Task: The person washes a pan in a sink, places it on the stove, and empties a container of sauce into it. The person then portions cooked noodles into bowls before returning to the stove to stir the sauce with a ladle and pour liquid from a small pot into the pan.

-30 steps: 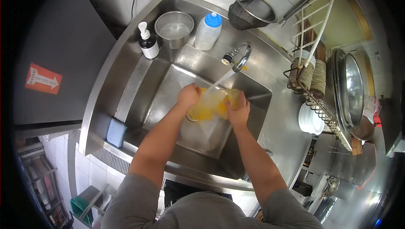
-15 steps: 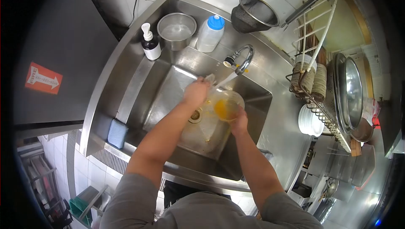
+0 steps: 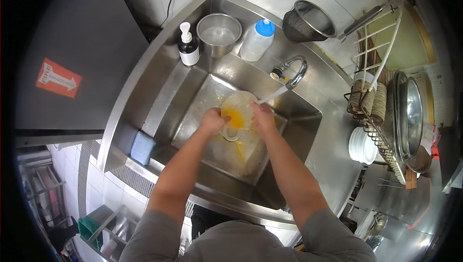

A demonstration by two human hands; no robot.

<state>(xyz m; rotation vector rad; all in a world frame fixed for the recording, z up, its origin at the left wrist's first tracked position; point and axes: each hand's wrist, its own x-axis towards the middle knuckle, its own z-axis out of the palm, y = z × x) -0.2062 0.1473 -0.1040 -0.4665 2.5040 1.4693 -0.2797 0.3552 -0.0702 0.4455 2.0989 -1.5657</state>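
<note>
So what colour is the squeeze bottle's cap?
The cap is bright blue, clearest in the head view.

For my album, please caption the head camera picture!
Left hand and right hand hold a yellow-smeared, clear round bowl in a rectangular grey steel sink.

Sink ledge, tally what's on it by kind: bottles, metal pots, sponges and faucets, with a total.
Bottles: 2 (pump bottle, blue-capped bottle)
Metal pot: 1
Blue sponge: 1
Faucet: 1
Total: 5
</note>
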